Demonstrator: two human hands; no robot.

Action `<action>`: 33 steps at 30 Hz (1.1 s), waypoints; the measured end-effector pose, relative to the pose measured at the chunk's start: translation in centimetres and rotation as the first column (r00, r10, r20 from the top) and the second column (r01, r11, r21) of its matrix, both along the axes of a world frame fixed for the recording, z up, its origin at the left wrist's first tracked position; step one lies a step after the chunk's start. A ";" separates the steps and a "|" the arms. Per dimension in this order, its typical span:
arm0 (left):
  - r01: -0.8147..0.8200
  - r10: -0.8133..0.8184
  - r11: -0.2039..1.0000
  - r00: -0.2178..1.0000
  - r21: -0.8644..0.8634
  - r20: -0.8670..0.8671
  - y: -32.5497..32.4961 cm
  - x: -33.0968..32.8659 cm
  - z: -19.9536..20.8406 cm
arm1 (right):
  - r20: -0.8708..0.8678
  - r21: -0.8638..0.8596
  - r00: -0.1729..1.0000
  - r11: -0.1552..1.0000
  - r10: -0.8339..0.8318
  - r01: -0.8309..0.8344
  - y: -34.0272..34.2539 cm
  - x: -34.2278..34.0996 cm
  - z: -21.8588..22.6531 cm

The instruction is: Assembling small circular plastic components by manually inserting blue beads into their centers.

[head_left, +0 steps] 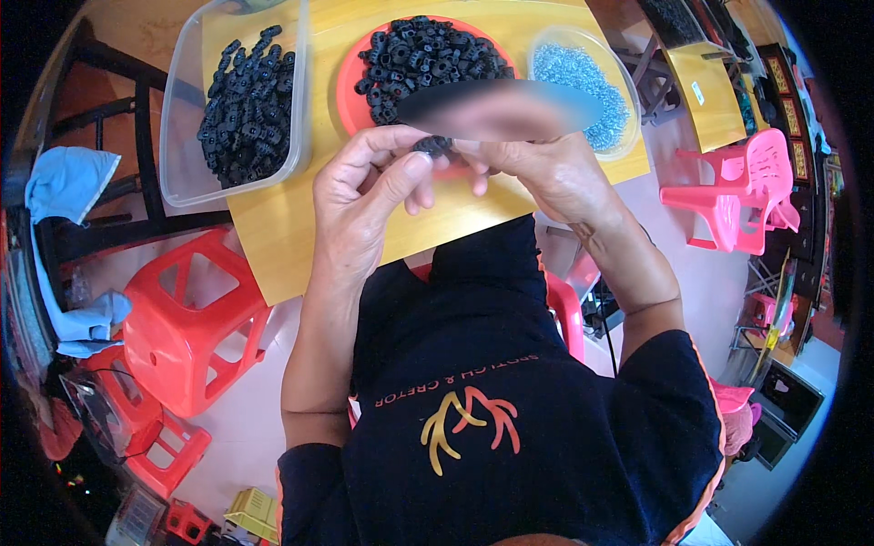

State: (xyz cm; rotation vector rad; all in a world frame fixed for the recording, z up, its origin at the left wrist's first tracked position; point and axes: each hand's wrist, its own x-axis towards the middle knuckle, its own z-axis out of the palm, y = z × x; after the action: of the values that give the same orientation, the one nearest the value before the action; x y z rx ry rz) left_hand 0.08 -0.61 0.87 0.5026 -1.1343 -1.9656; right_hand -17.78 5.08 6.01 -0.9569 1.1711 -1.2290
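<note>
Above the near edge of the table, my left hand (360, 196) pinches a small black plastic part (431, 146) between thumb and forefinger. My right hand (560, 177) meets it from the other side, its thumb and fingertips closed at the part's right end. A blurred patch covers some of the right hand, so whether its fingers also hold a smaller piece cannot be made out. Just beyond the hands stands a round red tray (350, 86) heaped with black plastic parts (432, 59).
A clear plastic bin (182, 168) with black parts (248, 118) stands at the table's left. On the right, a clear round tub (628, 132) holds small shiny bluish pieces (583, 82). Red stools (182, 318) flank the yellow table (273, 264) at left, a pink chair (742, 191) at right.
</note>
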 end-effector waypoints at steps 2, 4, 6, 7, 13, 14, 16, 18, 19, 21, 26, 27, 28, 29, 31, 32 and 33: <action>-0.001 0.002 1.000 0.999 -0.011 0.034 0.0 0.0 0.1 | -0.040 0.006 0.999 1.000 0.025 -0.025 0.0 0.0 0.2; -0.005 0.005 1.000 0.999 -0.017 0.038 0.0 0.0 0.0 | -0.060 -0.010 0.998 0.999 0.032 -0.032 0.0 0.0 0.2; -0.008 0.009 1.000 0.999 -0.023 0.042 0.0 0.0 0.0 | -0.080 -0.025 0.996 0.999 0.038 -0.040 -0.1 0.0 0.2; -0.009 0.011 0.999 0.999 -0.037 0.050 0.0 0.0 0.0 | -0.108 -0.032 0.994 0.999 0.026 -0.029 0.0 0.1 0.2; -0.039 0.042 0.998 0.997 -0.045 0.060 0.2 -0.4 -0.3 | -0.211 -0.058 0.978 0.998 0.000 -0.013 0.1 0.6 0.5; -0.042 0.044 0.998 0.998 -0.039 0.052 0.3 -0.4 -0.4 | -0.238 -0.103 0.971 0.994 -0.005 -0.020 0.2 0.7 0.4; -0.044 0.047 0.998 0.997 -0.047 0.063 0.4 -0.3 -0.5 | -0.277 -0.084 0.961 0.996 0.017 -0.042 0.1 0.5 0.4; -0.046 0.050 0.997 0.996 -0.055 0.076 0.4 -0.1 -0.5 | -0.313 -0.064 0.949 0.996 0.040 -0.063 -0.1 0.4 0.5; -0.033 0.040 0.997 0.995 -0.075 0.090 0.4 0.0 -0.4 | -0.274 -0.022 0.960 0.997 0.065 -0.074 -0.2 0.3 0.5; -0.019 0.029 0.995 0.994 -0.094 0.105 0.4 0.1 -0.3 | -0.233 0.020 0.969 0.996 0.087 -0.084 -0.4 0.2 0.9; 0.002 0.009 0.992 0.996 -0.124 0.089 0.4 0.3 -0.1 | -0.680 0.065 0.681 0.947 0.272 -0.314 -0.7 -1.0 1.8; 0.003 0.009 0.992 0.996 -0.124 0.090 0.4 0.3 -0.1 | -0.679 0.065 0.682 0.947 0.272 -0.313 -0.8 -1.1 1.9; 0.011 0.001 0.992 0.996 -0.125 0.094 0.3 0.3 0.1 | -0.735 0.032 0.614 0.919 0.287 -0.392 -0.9 -1.1 2.0; 0.019 -0.007 0.992 0.995 -0.126 0.098 0.3 0.3 0.3 | -0.787 0.005 0.543 0.883 0.293 -0.470 -1.0 -1.2 2.2; 0.039 -0.025 0.991 0.994 -0.131 0.102 0.2 0.5 0.5 | -0.788 0.027 0.528 0.875 0.317 -0.484 -1.0 -1.2 2.8; 0.058 -0.044 0.989 0.993 -0.138 0.106 0.2 0.6 0.5 | -0.809 0.040 0.485 0.855 0.332 -0.518 -1.0 -1.3 3.0; 0.059 -0.044 0.989 0.993 -0.137 0.107 0.2 0.7 0.7 | -0.829 0.055 0.440 0.834 0.345 -0.549 -1.0 -1.4 3.1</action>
State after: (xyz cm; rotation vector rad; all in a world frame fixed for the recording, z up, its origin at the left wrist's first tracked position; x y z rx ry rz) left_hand 0.79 -0.37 1.56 0.5100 -1.3517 -1.9058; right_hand -19.13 4.05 9.12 -2.0194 1.3255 -0.4149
